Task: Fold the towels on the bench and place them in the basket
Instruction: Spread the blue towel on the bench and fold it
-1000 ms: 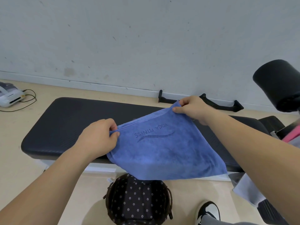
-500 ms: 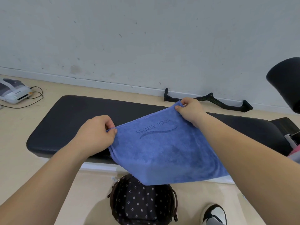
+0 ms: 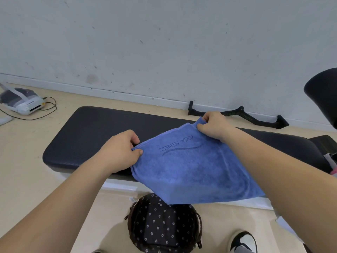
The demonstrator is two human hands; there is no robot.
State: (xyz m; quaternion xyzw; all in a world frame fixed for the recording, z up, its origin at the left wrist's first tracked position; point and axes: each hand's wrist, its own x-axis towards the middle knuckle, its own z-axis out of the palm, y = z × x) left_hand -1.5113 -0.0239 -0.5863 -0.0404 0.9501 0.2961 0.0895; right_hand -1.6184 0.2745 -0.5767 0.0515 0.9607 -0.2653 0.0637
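Two hands hold one blue towel (image 3: 191, 172) by its far corners above a black padded desk (image 3: 87, 139). The left hand (image 3: 119, 152) pinches the left corner and the right hand (image 3: 215, 127) pinches the right. The towel's near edge hangs over a dark dotted basket (image 3: 160, 227) on the floor.

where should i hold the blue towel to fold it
By its two far corners, one from each side: the left hand pinches one, the right hand the other. The towel hangs flat from that taut edge, its near edge loose above the basket.
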